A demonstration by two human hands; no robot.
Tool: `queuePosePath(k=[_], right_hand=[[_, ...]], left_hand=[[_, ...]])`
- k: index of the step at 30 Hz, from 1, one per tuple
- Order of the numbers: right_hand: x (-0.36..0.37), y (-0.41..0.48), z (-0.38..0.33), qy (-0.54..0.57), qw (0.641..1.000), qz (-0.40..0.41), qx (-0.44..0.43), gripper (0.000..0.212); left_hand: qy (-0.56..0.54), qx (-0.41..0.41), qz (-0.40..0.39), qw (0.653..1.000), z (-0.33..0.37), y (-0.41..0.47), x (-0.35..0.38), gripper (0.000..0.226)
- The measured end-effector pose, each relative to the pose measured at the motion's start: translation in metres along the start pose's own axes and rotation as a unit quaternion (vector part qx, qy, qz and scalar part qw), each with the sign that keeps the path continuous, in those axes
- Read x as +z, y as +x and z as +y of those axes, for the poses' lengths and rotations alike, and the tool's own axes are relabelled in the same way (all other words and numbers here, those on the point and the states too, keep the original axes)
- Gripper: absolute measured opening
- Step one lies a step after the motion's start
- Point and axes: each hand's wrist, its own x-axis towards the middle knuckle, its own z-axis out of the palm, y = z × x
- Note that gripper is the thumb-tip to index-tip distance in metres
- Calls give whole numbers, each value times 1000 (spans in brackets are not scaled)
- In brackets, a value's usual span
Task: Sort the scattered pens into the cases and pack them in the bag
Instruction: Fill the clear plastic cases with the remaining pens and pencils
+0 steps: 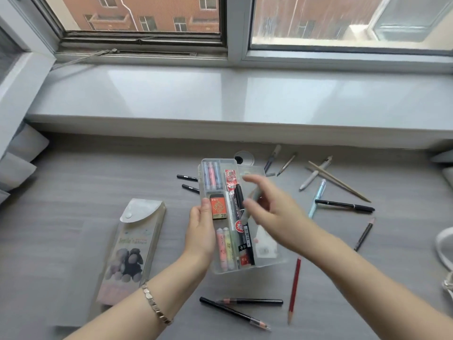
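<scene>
My left hand (201,229) grips the left edge of an open clear plastic pen case (269,262) and holds it above the grey desk. The case holds pastel highlighters, an orange eraser and several pens. My right hand (272,209) is over the case, shut on a grey pen (252,201) whose lower end dips into the right compartment. A second case (132,249), flat and closed with a snap flap and a plush-toy picture, lies to the left. Loose pens are scattered about: a red pencil (295,288), two black pencils (250,301) near me, a black pen (344,205) to the right.
More pens and pencils (316,175) lie at the far right near a round cable hole (244,157); two black pens (187,177) poke out left of the case. A white strap (445,251) shows at the right edge. A window sill (220,94) runs behind the desk.
</scene>
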Motion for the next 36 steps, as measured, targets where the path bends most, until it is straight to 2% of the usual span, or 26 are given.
queuePosePath(k=[2, 4, 7, 10, 16, 18, 20, 22, 23, 25, 27, 29, 33, 35, 36], right_hand=[[23, -20, -10, -36, 996, -65, -41, 46], [40, -33, -5, -78, 993, -76, -54, 51], [52, -42, 8, -133, 985, -25, -102, 49], [57, -46, 26, -229, 952, 61, -195, 51], [59, -51, 40, -283, 921, 80, -254, 42], [49, -51, 42, -250, 924, 81, -278, 34], [26, -43, 45, -152, 952, 145, -221, 28], [-4, -29, 56, -74, 966, 240, -57, 24], [-19, -21, 68, -72, 962, 260, 45, 26], [-46, -11, 97, -121, 933, 251, 226, 31], [-64, -5, 127, -160, 902, 233, 327, 33], [-70, -1, 150, -160, 887, 222, 372, 33], [-69, 0, 159, -135, 878, 271, 371, 30], [-64, -5, 144, -108, 890, 299, 325, 24], [-59, -8, 131, -83, 909, 299, 278, 19]], left_hand=[[-8, -4, -5, 1000, -4, -4, 1, 32], [-26, -24, -9, 999, -7, -9, 3, 33], [-46, -39, -12, 998, -7, -13, 2, 34], [-39, -24, -12, 999, -9, -20, -1, 36], [-35, -11, -39, 999, -10, -29, 6, 38], [-20, -11, -38, 999, -10, -28, 6, 42], [2, -7, -34, 999, -9, -27, 6, 45], [15, -12, -29, 999, -8, -26, 6, 45], [18, -16, -28, 999, -7, -26, 6, 46], [24, -21, -28, 999, -6, -26, 7, 45], [32, -26, -29, 999, -6, -26, 9, 42], [38, -29, -30, 998, -8, -25, 10, 43], [50, -30, -26, 998, -12, -24, 11, 45], [53, -23, -22, 998, -13, -26, 9, 44], [53, -18, -20, 998, -15, -26, 8, 44]])
